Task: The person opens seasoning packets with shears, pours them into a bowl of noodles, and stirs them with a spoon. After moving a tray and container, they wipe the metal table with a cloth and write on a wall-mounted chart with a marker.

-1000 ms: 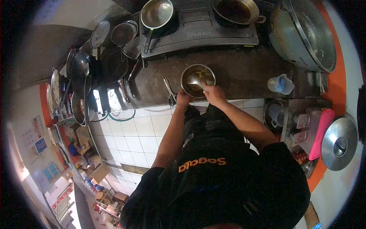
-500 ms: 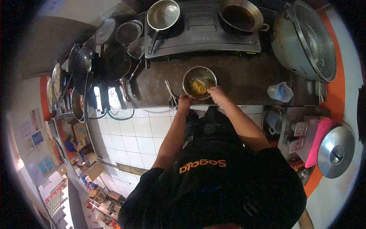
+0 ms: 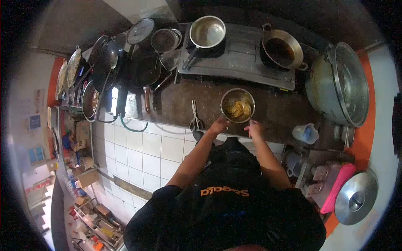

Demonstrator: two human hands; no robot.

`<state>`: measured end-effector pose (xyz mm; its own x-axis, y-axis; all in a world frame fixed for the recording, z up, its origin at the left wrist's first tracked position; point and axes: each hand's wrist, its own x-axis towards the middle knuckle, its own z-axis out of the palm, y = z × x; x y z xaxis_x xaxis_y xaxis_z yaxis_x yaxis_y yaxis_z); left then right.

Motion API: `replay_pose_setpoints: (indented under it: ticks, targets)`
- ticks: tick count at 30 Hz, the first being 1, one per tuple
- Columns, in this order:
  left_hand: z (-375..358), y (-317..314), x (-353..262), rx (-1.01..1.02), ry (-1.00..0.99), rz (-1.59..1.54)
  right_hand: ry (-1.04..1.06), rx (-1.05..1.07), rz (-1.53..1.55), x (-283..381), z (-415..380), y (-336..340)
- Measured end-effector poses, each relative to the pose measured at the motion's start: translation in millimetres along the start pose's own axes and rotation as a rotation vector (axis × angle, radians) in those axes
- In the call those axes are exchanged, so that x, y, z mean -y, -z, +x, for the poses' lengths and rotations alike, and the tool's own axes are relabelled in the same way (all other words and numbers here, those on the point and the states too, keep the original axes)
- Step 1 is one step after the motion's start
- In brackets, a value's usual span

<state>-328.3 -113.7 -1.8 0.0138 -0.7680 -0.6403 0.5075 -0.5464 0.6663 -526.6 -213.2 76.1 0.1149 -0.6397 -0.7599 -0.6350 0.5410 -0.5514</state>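
A steel mixing bowl (image 3: 223, 97) sits near the counter's front edge, with a yellow-orange mixture (image 3: 235, 110) inside. A spoon (image 3: 247, 110) rests in the mixture, its head coated and its handle running toward my right hand (image 3: 254, 129). That hand is closed at the near right rim, around the handle end, which is mostly hidden. My left hand (image 3: 219, 125) pinches the bowl's near left rim. Scissors (image 3: 194, 117) lie to the left of the bowl, blades pointing away.
Behind the bowl stands a gas stove (image 3: 240, 58) with a saucepan (image 3: 207, 32) and a pan of dark liquid (image 3: 281, 52). A large pot (image 3: 322, 94) and a plastic jug (image 3: 305, 134) are on the right. Several woks and pans (image 3: 144, 69) crowd the left.
The view has shifted, so the counter sits lower in the picture. The spoon has moved to the right side of the mixture, and my right hand is lower, beside the near rim.
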Motion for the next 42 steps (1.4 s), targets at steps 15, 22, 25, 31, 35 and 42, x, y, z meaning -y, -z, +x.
replay_pose_setpoints:
  ticks: [15, 22, 25, 31, 35, 42]
  targets:
    - [-176.2, 190.2, 106.0, -0.800, 0.080, 0.530, 0.531, -0.345, 0.116, 93.9, 14.8, -69.7]
    - [-281.9, 196.9, 81.1, -0.964, 0.130, -0.146, 0.376, 0.469, 0.171, 210.7, 33.2, -289.1]
    - [-294.1, 249.6, 106.4, -0.847, 0.197, 0.175, 0.223, 0.512, 0.175, 259.0, 52.2, -349.9]
    - [-346.5, 325.8, 82.0, -0.737, 0.326, 0.402, -0.128, 0.291, 0.454, 285.5, 149.3, -445.5]
    - [-384.7, 409.1, 112.7, -0.678, 0.185, 0.645, -0.042, 0.058, 0.495, 290.9, 133.3, -441.5]
    - [-344.7, 456.3, 49.0, -0.844, 0.395, 0.088, 0.144, -0.385, 0.026, 219.6, 100.7, -425.9]
